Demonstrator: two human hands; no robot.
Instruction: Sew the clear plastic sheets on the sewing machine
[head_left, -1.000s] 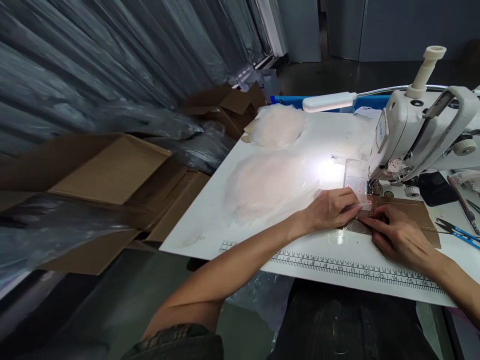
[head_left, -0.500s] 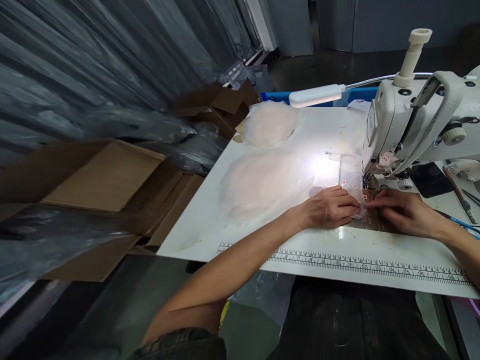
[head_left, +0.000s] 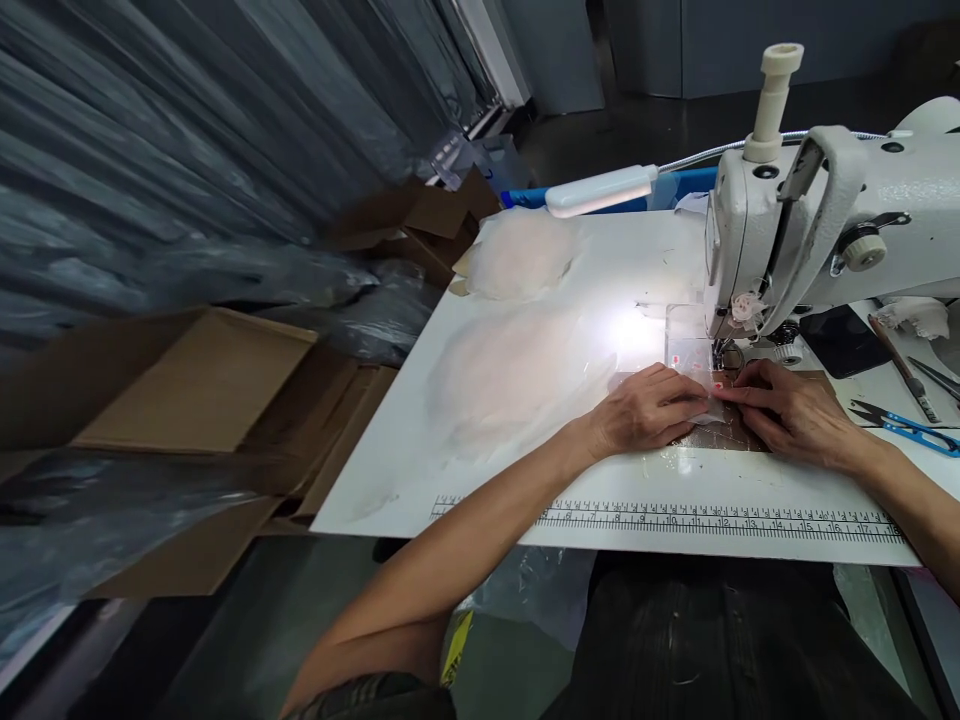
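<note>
- We see the white worktop (head_left: 525, 480) carrying everything, with a printed ruler strip (head_left: 675, 520) running along its near edge.
- The white sewing machine (head_left: 810, 230) stands at the far right, its head overhanging the needle area; a slim lamp (head_left: 600, 190) lights the surface to its left.
- Two pale, filmy heaps of material (head_left: 517, 380) lie to the left, well apart from the needle.
- A brown card piece (head_left: 720, 435) lies flat under both hands, just in front of the needle.
- The small clear plastic piece (head_left: 701, 375) with red marks lies on it, its long axis running away from us and under the presser foot; it sits between the two hands, touching both.
- Our left hand (head_left: 649, 410) lies flat, fingers together and stretched right, pressing the piece's left edge; it grips nothing.
- Our right hand (head_left: 787, 410) comes in from the right, fingers close together, tips pinning the piece's near right corner. It is the hand nearer the needle.
- Blue-handled snips (head_left: 911, 430) lie to the right, untouched.
</note>
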